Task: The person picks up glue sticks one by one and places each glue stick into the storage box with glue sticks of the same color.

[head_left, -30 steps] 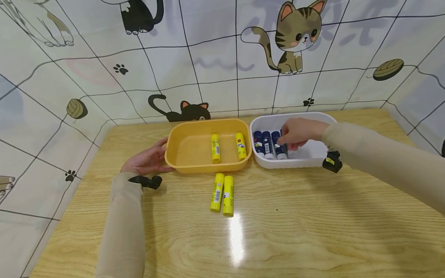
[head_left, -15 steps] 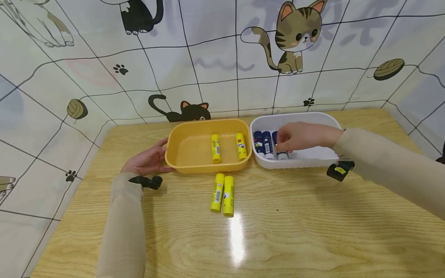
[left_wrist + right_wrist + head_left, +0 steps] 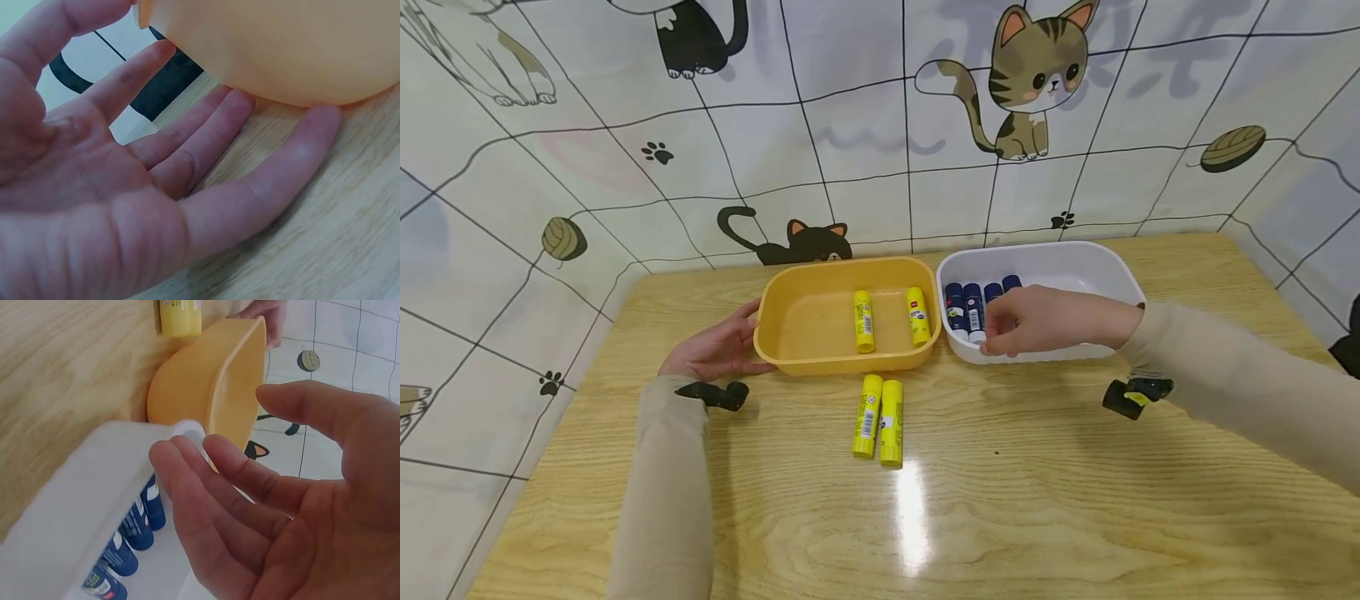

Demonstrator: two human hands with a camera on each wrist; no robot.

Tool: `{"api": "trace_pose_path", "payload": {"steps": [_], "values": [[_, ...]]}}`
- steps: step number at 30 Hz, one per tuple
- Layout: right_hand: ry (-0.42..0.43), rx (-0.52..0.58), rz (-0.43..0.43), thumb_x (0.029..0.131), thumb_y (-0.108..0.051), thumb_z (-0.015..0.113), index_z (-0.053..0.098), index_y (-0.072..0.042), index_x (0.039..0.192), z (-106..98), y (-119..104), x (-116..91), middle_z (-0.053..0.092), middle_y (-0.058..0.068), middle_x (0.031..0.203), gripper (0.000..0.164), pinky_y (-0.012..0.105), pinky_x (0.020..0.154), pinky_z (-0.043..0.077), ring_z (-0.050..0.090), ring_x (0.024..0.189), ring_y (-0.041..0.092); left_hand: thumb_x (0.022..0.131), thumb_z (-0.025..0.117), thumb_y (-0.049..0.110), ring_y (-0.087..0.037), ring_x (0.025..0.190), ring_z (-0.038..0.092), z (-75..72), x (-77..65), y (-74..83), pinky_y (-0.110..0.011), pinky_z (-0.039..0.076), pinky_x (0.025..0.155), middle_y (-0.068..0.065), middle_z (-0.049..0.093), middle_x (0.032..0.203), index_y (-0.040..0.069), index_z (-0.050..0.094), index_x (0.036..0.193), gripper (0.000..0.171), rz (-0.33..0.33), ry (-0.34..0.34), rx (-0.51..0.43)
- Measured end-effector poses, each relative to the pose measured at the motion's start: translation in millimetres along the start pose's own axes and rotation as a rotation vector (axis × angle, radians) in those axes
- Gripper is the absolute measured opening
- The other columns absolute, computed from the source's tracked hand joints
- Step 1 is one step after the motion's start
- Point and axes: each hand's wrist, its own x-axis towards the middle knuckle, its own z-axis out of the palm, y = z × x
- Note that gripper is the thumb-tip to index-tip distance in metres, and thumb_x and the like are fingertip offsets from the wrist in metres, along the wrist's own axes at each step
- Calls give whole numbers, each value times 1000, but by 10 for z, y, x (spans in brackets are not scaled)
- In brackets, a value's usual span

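My left hand (image 3: 718,346) rests its fingertips against the left side of an orange-yellow basin (image 3: 805,308), its fingers spread. Inside that basin lie two yellow glue sticks, one near the middle (image 3: 864,322) and one by the right wall (image 3: 918,317). Over the front part of a white basin (image 3: 1097,275) hovers my right hand (image 3: 1048,318). The right wrist view shows its fingers loosely bent with nothing between them. Several navy glue sticks (image 3: 136,526) stand side by side in the left part of the white basin, some partly covered by the right hand in the head view.
On the wooden table (image 3: 1037,483), two more yellow glue sticks (image 3: 867,417) lie together in front of the orange-yellow basin. Both basins stand side by side close to a wall covering (image 3: 865,142) printed with cats.
My right hand has let go of a navy glue stick in the white basin and moved back toward the front rim, uncovering another stick. The left hand has stayed in place.
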Motion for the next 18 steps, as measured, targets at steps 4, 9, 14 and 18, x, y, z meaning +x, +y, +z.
{"api": "trace_pose_path", "payload": {"steps": [4, 9, 14, 18], "values": [[-12, -16, -52, 89, -25, 65, 62, -13, 85, 92, -31, 11, 59, -3, 83, 13, 31, 66, 42, 51, 76, 15, 105, 37, 19, -21, 122, 45, -7, 9, -11, -57, 40, 98, -5, 34, 143, 33, 7, 155, 60, 1, -7, 0], [-37, -4, -110, 88, -21, 64, 61, -14, 84, 205, -50, 54, 61, -4, 86, 9, 31, 69, 45, 53, 80, 14, 105, 38, 20, -22, 121, 45, -6, 8, -9, -56, 41, 97, -6, 33, 143, 32, 11, 155, 58, 3, -1, -7], [-77, 37, -180, 86, -15, 63, 60, -13, 82, 317, -69, 122, 62, -5, 83, 6, 30, 70, 48, 56, 80, 12, 105, 38, 20, -23, 118, 48, -8, 6, -12, -57, 40, 98, -6, 35, 141, 31, 13, 155, 57, 9, -2, -3], [-126, 50, -224, 86, -15, 64, 59, -13, 82, 398, -107, 179, 60, -6, 81, 6, 28, 68, 47, 54, 77, 11, 105, 38, 20, -24, 118, 47, -7, 5, -16, -57, 39, 98, -6, 34, 142, 31, 15, 155, 56, 9, 10, -4]]}}
